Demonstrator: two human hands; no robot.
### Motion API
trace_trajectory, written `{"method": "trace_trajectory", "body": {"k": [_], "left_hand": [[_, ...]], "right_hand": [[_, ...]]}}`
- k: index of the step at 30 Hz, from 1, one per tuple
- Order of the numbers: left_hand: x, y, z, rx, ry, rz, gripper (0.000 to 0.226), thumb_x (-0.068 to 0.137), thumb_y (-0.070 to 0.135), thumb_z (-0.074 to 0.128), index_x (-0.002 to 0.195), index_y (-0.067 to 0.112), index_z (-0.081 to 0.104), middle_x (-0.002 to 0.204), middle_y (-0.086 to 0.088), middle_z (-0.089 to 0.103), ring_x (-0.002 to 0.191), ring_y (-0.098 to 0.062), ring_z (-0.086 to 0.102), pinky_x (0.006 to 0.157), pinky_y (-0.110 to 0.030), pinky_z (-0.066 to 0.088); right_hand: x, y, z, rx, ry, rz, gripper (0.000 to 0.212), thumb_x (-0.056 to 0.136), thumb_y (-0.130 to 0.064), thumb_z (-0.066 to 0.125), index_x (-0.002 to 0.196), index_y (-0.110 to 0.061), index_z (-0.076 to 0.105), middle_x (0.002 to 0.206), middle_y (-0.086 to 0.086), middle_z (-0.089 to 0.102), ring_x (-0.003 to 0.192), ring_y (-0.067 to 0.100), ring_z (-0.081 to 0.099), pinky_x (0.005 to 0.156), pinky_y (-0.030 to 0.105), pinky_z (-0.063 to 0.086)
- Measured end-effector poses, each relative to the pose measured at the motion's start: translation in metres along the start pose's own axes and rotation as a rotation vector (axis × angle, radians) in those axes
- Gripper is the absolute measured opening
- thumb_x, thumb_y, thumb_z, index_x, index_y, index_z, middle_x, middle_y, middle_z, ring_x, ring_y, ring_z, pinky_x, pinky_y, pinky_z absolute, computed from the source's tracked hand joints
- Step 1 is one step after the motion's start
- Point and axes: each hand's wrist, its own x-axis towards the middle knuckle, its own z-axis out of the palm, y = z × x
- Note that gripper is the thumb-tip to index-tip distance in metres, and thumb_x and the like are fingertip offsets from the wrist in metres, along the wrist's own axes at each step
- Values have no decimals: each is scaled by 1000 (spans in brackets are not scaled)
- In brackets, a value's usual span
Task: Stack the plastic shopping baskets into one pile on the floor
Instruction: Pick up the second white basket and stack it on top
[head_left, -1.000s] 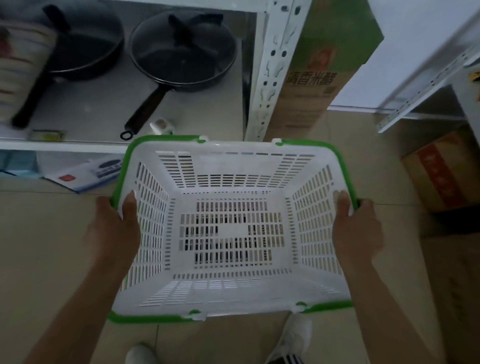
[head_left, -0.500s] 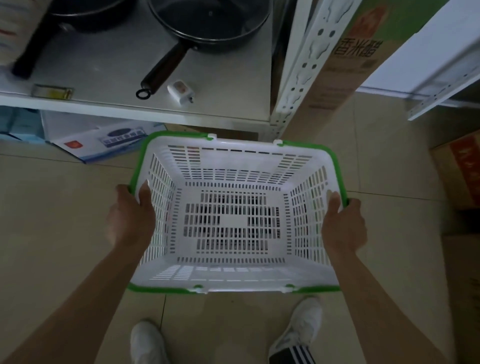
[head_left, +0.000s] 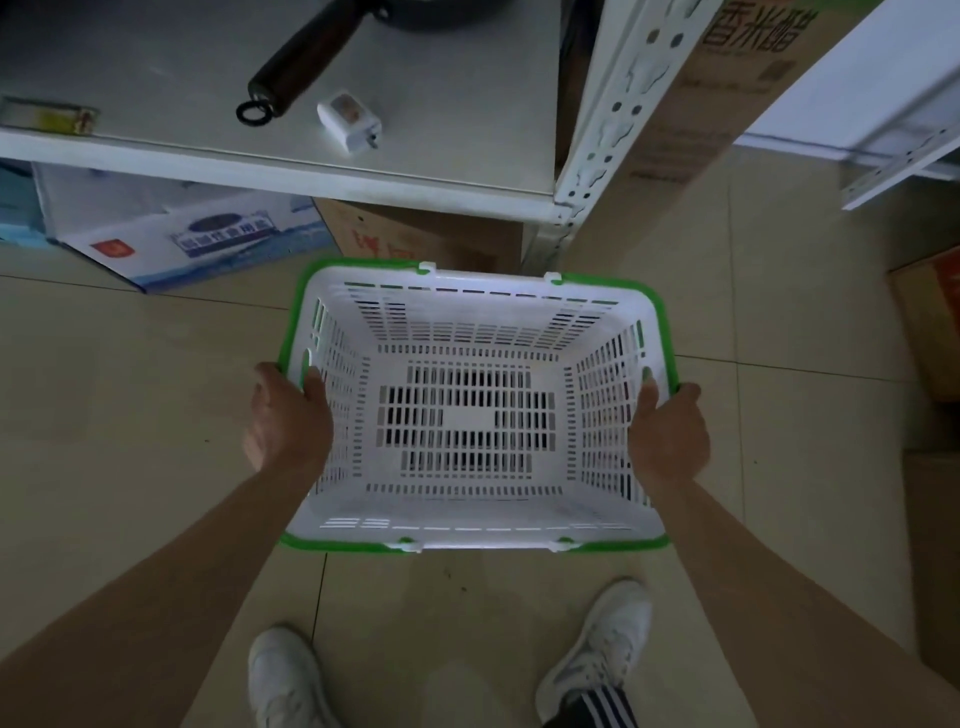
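Note:
A white slotted plastic shopping basket (head_left: 475, 415) with a green rim is held upright and level over the tiled floor, just in front of my feet. My left hand (head_left: 288, 421) grips its left rim, thumb inside the wall. My right hand (head_left: 670, 431) grips the right rim the same way. The basket is empty. No other basket shows in this view. Whether its bottom touches the floor I cannot tell.
A white metal shelf (head_left: 291, 171) stands just beyond the basket, with a pan handle (head_left: 298, 62) and a small white plug (head_left: 349, 122) on it. Cardboard boxes (head_left: 197, 236) sit under the shelf, and another box (head_left: 930, 332) is at right. My white shoes (head_left: 597, 660) are below.
The basket has gone down toward the floor with both hands still on its rims. The view has tilted downward, so both shoes now show.

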Motion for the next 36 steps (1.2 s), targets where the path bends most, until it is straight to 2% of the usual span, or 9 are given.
{"method": "trace_trajectory", "body": {"k": [3, 8, 12, 15, 18, 22, 26, 32, 36], "left_hand": [[1, -4, 9, 42, -22, 15, 39, 100, 32, 42, 117, -4, 41, 114, -29, 57, 102, -46, 57, 68, -44, 36], [13, -16, 18, 249, -22, 132, 39, 99, 30, 41, 113, -5, 49, 117, -27, 49, 110, -41, 47, 88, -52, 38], [18, -28, 19, 287, -24, 196, 29, 98, 27, 42, 111, 2, 48, 114, -24, 49, 98, -42, 53, 81, -51, 41], [20, -40, 19, 236, -109, 186, 36, 100, 33, 38, 130, 14, 41, 119, -23, 52, 95, -44, 58, 74, -47, 43], [28, -43, 23, 43, -247, 55, 54, 99, 42, 42, 147, 22, 29, 119, -22, 61, 96, -43, 63, 76, -44, 46], [32, -37, 30, -327, -376, -216, 38, 94, 33, 58, 119, 4, 61, 97, -17, 64, 87, -33, 63, 79, -39, 50], [36, -38, 32, -448, -403, -323, 41, 90, 31, 64, 121, 5, 63, 105, -17, 66, 90, -32, 63, 87, -42, 51], [30, -38, 34, -453, -357, -353, 44, 87, 30, 67, 125, 8, 63, 115, -19, 67, 100, -37, 65, 95, -51, 51], [9, -27, 38, -467, -341, -349, 40, 89, 26, 65, 123, 7, 63, 104, -14, 66, 93, -32, 64, 89, -44, 51]], "right_hand": [[3, 6, 14, -42, 14, -45, 52, 99, -49, 32, 111, -1, 47, 101, 20, 65, 87, 36, 65, 62, 36, 42], [9, 14, 20, -161, 10, -178, 43, 99, -39, 38, 108, 2, 50, 109, 21, 55, 101, 36, 54, 72, 41, 45], [11, 20, 21, -193, -14, -241, 37, 98, -35, 43, 109, 0, 48, 108, 21, 52, 96, 37, 54, 67, 42, 46], [13, 31, 25, -119, -153, -209, 50, 95, -44, 46, 126, -6, 41, 115, 20, 51, 97, 38, 58, 69, 41, 48], [24, 38, 31, 154, -332, 12, 67, 89, -55, 53, 135, -7, 42, 116, 18, 61, 98, 36, 63, 80, 43, 54], [38, 39, 32, 465, -537, 220, 44, 88, -39, 66, 105, 2, 65, 83, 14, 65, 69, 25, 59, 68, 34, 51], [45, 42, 35, 568, -611, 262, 41, 88, -25, 68, 118, 2, 63, 105, 14, 65, 90, 27, 61, 87, 36, 51], [47, 45, 33, 610, -598, 253, 35, 90, -17, 66, 118, 4, 63, 114, 25, 66, 83, 24, 58, 77, 33, 49], [54, 59, 25, 593, -571, 258, 32, 89, -17, 67, 111, 8, 65, 114, 33, 64, 81, 26, 56, 83, 44, 52]]}}
